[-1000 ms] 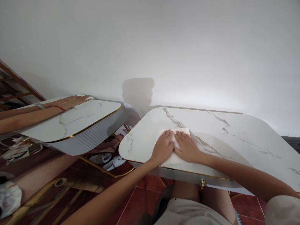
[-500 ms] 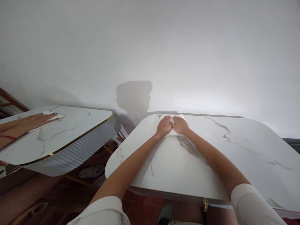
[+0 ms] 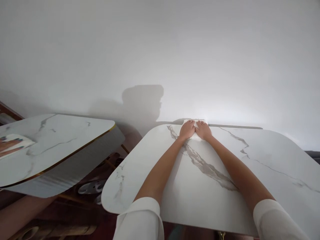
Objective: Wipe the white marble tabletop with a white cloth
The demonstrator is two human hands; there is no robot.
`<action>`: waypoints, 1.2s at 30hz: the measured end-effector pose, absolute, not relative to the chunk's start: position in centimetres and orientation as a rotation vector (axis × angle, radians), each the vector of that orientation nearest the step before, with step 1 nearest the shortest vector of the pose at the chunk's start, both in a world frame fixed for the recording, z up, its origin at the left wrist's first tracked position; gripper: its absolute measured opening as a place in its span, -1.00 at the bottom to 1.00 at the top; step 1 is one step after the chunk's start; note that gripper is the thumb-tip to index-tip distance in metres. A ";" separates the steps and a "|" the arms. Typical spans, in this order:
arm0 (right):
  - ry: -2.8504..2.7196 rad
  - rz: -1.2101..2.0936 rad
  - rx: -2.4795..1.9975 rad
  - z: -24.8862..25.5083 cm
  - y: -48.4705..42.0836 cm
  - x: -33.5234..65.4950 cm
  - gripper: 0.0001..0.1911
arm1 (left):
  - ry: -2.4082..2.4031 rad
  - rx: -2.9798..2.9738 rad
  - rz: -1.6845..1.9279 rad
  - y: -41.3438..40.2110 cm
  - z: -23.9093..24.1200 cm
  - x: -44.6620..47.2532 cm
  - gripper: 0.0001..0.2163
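A white cloth (image 3: 198,137) lies at the far edge of a white marble-patterned table (image 3: 180,186). My left hand (image 3: 187,129) presses down on the cloth's left part, its fingers laid flat and pointing towards the wall. Beside it, my right hand (image 3: 203,130) rests on the right part in the same way, the two thumbs close together or touching. Both arms are stretched far forward over the tabletop. The hands cover much of the cloth.
On the left stands a second marble-patterned table (image 3: 75,130) with a gold edge and ribbed side. Another person's hand (image 3: 10,143) lies on a white cloth there. A plain wall (image 3: 225,66) rises behind both tables. Dark red floor shows between them.
Both my hands have slid the cloth to the right along the far edge, closer to the wall. The other person's hand has drawn back to the left on its table.
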State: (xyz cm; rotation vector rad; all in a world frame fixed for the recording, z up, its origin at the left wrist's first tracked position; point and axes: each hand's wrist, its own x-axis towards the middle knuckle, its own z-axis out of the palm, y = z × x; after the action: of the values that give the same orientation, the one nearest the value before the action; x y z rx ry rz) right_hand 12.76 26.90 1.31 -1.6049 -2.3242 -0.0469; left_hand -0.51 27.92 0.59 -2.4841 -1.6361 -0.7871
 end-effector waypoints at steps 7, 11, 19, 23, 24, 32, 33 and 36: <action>-2.294 -0.103 -1.727 1.5 22.4 14.9 -0.45 | -1.486 -2.552 -0.767 25.2 0.2 1.8 -0.61; -2.314 -0.160 -1.707 1.4 18.9 15.1 -0.45 | -1.443 -2.553 -0.736 22.2 -0.3 1.9 -0.59; -2.352 -0.188 -1.578 0.4 9.6 13.8 -0.45 | -1.488 -2.537 -0.789 12.3 -1.2 0.1 -0.57; -2.365 -0.199 -1.487 0.2 4.7 13.1 -0.45 | -1.510 -2.502 -0.784 6.8 -1.8 -0.9 -0.55; -2.367 -0.191 -1.471 0.3 3.6 13.1 -0.45 | -1.515 -2.495 -0.773 5.6 -1.9 -1.0 -0.54; -2.401 -0.100 -1.474 0.7 -2.3 16.7 -0.44 | -1.607 -2.516 -0.761 -0.3 -2.4 2.2 -0.51; -2.401 -0.099 -1.482 0.7 -2.6 17.4 -0.43 | -1.604 -2.533 -0.769 -0.5 -2.4 2.9 -0.51; -2.403 -0.092 -1.534 0.8 -2.4 19.4 -0.42 | -1.594 -2.580 -0.787 -0.1 -2.4 4.8 -0.50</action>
State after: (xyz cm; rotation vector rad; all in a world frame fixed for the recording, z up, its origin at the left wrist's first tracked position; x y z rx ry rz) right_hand 19.36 -2.43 0.83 -1.5338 -2.4028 -0.0923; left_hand 4.78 -0.07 -2.36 -2.5802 -1.5940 -0.7869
